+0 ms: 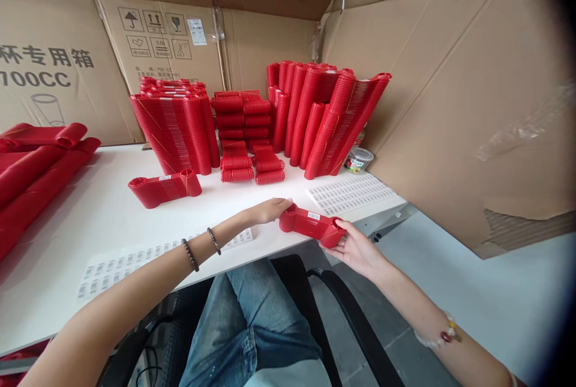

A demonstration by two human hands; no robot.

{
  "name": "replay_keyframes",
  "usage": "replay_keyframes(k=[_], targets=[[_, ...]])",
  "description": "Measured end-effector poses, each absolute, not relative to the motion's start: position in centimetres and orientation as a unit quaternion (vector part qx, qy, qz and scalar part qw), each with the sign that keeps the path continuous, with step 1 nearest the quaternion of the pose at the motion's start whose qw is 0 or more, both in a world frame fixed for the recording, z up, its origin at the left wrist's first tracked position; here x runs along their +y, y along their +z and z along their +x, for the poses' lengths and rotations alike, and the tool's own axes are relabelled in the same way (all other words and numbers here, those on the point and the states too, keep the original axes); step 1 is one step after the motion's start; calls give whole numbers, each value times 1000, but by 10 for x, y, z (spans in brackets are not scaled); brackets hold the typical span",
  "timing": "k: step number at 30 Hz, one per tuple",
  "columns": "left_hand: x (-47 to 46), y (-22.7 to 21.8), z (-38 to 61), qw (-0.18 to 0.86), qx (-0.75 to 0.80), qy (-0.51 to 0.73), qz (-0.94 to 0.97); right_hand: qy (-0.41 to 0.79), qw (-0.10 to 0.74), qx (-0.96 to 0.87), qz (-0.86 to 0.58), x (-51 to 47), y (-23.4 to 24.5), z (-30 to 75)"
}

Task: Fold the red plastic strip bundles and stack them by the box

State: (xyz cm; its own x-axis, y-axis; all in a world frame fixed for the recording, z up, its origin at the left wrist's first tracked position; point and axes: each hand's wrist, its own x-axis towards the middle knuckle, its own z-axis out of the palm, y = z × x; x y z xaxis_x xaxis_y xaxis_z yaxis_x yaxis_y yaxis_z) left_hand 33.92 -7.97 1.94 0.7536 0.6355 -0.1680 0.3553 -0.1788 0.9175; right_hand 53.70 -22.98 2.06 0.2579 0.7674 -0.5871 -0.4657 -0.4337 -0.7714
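Observation:
Both my hands hold a short stack of red plastic cup carriers (310, 226) at the front edge of the white table (103, 219). My left hand (269, 209) grips its left end with fingers curled. My right hand (355, 248) cups its right end from below. A small white label sits on top of the stack. Another banded red bundle (164, 187) lies on the table to the left, apart from my hands.
Tall leaning stacks of red carriers (173, 126) (328, 114) stand at the back, shorter piles (247, 135) between them. Label sheets (351, 192) (135, 258) lie on the table. Long red stacks (36, 165) lie at the left. A small round container (359, 159) stands by the cardboard walls (450, 93).

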Motion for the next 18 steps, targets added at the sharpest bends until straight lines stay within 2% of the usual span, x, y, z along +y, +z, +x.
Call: replay_keyframes(k=[4, 11, 15, 18], targets=[[-81, 33, 333, 573, 349, 79, 737, 593, 534, -135, -588, -230, 25, 537], [-82, 50, 286, 626, 327, 123, 697, 610, 539, -145, -563, -215, 50, 522], [-81, 47, 229, 634, 342, 216, 659, 638, 526, -165, -538, -189, 67, 499], [-79, 48, 173, 595, 390, 311, 630, 676, 505, -212, -494, -159, 82, 470]])
